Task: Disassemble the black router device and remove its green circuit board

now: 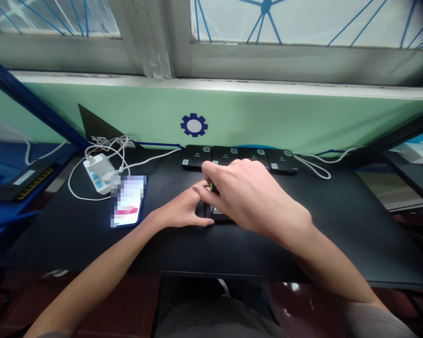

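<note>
Your right hand (246, 197) arches over a flat black rectangular device (219, 214) lying on the dark tabletop (169, 249), its fingertips pressed together on a small green piece (210, 186) whose shape is mostly hidden. Your left hand (181, 206) lies against the device's left end, though the view does not show whether it grips. Beyond your hands sits a row of four flat black devices with small square labels (239, 158), and to the left lie a lit smartphone with a blurred screen (129, 201) and a white power strip (97, 172) with looped white cables (151, 159).
</note>
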Motion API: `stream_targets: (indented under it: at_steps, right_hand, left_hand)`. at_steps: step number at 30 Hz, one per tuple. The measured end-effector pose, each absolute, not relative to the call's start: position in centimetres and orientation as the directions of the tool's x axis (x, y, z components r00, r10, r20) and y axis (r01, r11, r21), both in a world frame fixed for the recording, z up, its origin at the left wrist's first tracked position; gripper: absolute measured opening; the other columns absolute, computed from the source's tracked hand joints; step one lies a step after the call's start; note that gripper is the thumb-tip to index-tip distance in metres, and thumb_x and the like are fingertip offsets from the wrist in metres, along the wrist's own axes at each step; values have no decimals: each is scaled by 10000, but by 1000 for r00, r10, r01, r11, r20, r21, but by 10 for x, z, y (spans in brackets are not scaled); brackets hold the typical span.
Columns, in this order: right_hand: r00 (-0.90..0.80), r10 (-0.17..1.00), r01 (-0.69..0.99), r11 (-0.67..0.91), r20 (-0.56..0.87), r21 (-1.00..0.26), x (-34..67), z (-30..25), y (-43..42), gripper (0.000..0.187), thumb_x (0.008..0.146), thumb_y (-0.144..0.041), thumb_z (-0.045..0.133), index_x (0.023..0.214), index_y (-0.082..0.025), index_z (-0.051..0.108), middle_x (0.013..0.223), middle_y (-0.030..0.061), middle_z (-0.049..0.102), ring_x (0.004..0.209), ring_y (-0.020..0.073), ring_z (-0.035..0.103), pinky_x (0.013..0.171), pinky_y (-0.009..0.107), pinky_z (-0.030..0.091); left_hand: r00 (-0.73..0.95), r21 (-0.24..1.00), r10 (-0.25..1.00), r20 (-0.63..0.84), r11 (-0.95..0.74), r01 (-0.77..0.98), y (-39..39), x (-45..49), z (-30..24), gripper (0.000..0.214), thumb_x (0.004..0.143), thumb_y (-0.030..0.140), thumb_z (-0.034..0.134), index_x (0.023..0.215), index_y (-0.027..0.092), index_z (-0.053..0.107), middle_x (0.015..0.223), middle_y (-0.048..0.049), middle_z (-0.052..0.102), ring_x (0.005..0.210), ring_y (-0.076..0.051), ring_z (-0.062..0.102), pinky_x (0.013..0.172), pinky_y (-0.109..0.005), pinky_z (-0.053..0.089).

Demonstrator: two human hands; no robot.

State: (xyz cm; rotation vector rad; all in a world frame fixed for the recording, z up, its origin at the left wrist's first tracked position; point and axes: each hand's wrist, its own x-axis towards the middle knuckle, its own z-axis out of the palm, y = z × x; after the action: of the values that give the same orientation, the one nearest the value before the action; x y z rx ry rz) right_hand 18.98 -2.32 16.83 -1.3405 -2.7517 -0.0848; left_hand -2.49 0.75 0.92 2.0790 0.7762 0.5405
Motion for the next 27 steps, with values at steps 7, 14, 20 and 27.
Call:
stream_targets:
  at_steps: [7, 14, 20, 27]
  right_hand:
    - [-622, 777, 773, 629, 97, -83, 193, 167, -25, 69, 1028, -245, 565, 1091, -224, 583, 698, -36, 582, 549, 179, 308, 584, 361, 216]
    - [-614, 785, 786, 617, 88, -19, 190, 168, -24, 281, 1171, -420, 518, 985, -229, 609, 695, -3, 610, 550, 175, 375, 599, 354, 190]
    - [-595, 800, 798, 600, 82, -55, 192, 168, -24, 48, 1053, -243, 583, 1013, -234, 608, 696, -20, 628, 551, 173, 442, 594, 353, 212]
    - [-517, 853, 855, 518, 71, -3, 187, 169, -24, 419, 1190, -481, 460, 904, -237, 645, 761, 65, 732, 636, 256, 648, 627, 367, 235]
  left_hand:
    - [699, 837, 704, 130, -456, 303, 8, -25, 4, 734, 874, 406, 966, 1527, 253, 667, 1710, -155, 586, 1610, -491, 535, 1315, -661, 513]
    - [716, 830, 689, 114, -462, 312, 8, -24, 10, 523, 907, 395, 940, 1386, 288, 761, 1593, -122, 692, 1613, -489, 534, 1296, -699, 519]
    - [689, 826, 709, 153, -474, 305, 8, -25, 2, 666, 874, 407, 972, 1465, 261, 703, 1680, -156, 607, 1567, -486, 578, 1286, -670, 538]
    - [724, 806, 677, 135, -499, 317, 9, -27, 2, 637, 910, 426, 957, 1482, 292, 710, 1647, -143, 645, 1611, -487, 538, 1309, -694, 502]
